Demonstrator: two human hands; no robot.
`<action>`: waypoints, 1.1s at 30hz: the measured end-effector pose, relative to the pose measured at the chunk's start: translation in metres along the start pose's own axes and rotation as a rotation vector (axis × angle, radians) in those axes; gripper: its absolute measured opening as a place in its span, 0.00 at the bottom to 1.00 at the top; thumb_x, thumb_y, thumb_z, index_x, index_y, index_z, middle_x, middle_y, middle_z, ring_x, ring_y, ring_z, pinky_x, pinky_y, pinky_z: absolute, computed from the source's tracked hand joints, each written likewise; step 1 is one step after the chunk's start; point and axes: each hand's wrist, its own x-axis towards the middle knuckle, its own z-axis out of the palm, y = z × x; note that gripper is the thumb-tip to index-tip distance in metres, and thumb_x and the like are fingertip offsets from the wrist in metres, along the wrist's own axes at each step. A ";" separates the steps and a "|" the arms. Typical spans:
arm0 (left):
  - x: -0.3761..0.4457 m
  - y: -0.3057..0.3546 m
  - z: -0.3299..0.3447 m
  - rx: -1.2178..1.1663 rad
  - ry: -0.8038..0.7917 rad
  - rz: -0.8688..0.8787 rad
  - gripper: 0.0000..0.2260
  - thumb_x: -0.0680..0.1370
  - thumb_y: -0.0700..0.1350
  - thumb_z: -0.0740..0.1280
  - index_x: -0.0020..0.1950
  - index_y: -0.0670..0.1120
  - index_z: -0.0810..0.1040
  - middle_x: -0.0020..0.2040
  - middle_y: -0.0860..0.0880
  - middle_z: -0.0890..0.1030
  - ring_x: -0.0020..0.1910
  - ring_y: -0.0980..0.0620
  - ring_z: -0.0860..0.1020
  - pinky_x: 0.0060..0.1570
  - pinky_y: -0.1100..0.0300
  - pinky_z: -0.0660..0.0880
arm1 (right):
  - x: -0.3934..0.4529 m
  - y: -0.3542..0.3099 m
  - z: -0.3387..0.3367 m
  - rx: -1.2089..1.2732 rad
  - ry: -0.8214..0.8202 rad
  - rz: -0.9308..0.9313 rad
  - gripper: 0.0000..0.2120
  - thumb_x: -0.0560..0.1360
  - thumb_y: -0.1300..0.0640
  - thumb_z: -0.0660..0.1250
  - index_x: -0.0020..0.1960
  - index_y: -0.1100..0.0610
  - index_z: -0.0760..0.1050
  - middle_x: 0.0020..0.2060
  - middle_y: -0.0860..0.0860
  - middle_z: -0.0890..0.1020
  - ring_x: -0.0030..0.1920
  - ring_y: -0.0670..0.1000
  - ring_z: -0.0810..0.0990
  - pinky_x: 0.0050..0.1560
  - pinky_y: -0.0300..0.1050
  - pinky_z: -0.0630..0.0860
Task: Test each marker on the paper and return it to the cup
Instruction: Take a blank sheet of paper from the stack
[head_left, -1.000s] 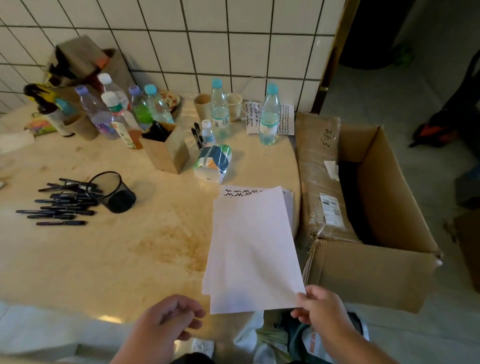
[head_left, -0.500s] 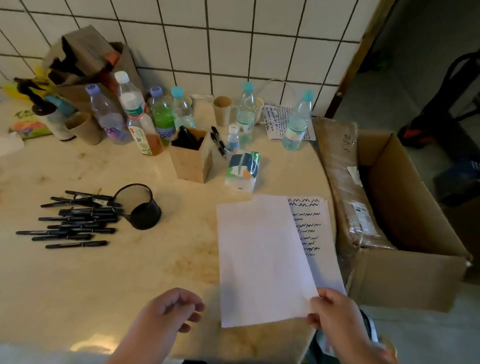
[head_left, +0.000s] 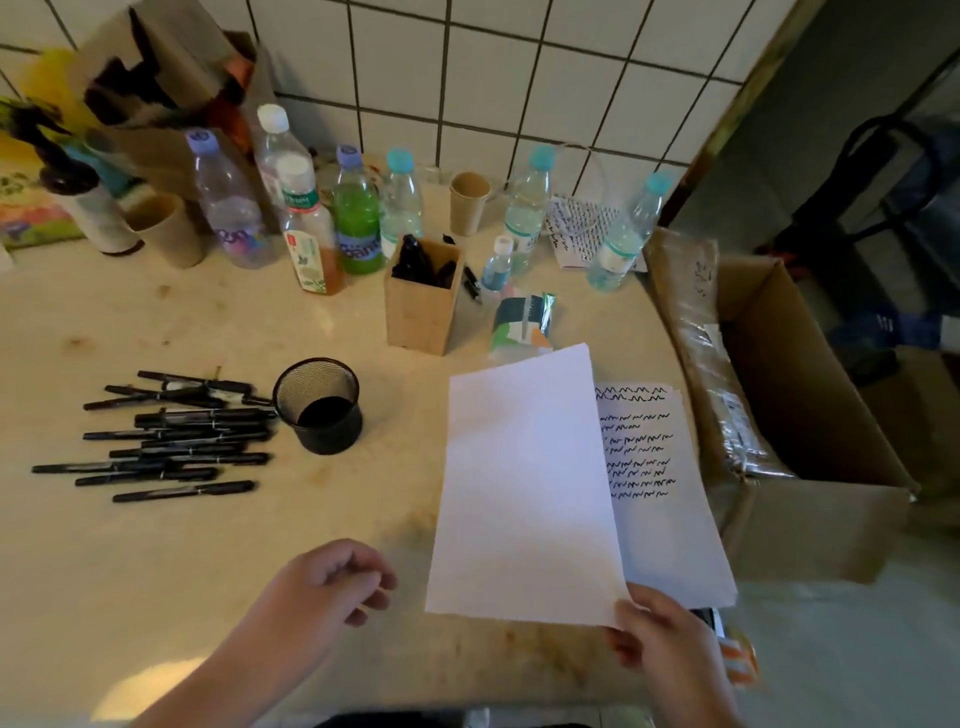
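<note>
— The right hand (head_left: 667, 654)?
— It pinches the blank sheet (head_left: 524, 488) by its near corner, over the scribbled stack (head_left: 654, 467).
— The left hand (head_left: 324, 584)?
— Loosely curled, holding nothing. Markers (head_left: 166, 434) lie beside the mesh cup (head_left: 319, 405).

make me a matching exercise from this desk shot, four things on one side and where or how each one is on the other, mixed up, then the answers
Things:
1. blank sheet
2. mesh cup
3. loose markers
4. wooden box

States:
A. lying in a pile on the table, left of the cup
B. pinched at its near corner by the right hand
C. standing upright with no markers inside
D. holding black markers, in front of the bottles

Pairs: 1-B, 2-C, 3-A, 4-D
</note>
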 end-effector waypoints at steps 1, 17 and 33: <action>-0.001 0.001 0.000 -0.005 0.012 0.009 0.14 0.79 0.34 0.64 0.41 0.46 0.85 0.43 0.46 0.86 0.44 0.46 0.84 0.47 0.49 0.78 | 0.000 0.002 0.000 0.023 -0.006 -0.002 0.08 0.76 0.70 0.69 0.47 0.58 0.80 0.27 0.55 0.85 0.34 0.60 0.83 0.37 0.50 0.77; -0.062 -0.016 -0.001 -0.025 0.213 -0.076 0.10 0.82 0.38 0.61 0.50 0.42 0.83 0.43 0.46 0.86 0.43 0.44 0.84 0.44 0.49 0.78 | -0.013 0.038 0.024 0.259 -0.343 -0.103 0.09 0.76 0.73 0.66 0.48 0.63 0.82 0.30 0.57 0.84 0.26 0.53 0.78 0.31 0.46 0.73; -0.023 -0.046 -0.179 -0.243 0.278 -0.064 0.16 0.84 0.49 0.56 0.52 0.44 0.83 0.45 0.42 0.87 0.42 0.42 0.85 0.48 0.46 0.79 | -0.070 0.000 0.207 0.198 -0.574 -0.127 0.10 0.79 0.74 0.62 0.51 0.66 0.82 0.31 0.62 0.81 0.24 0.52 0.79 0.23 0.39 0.71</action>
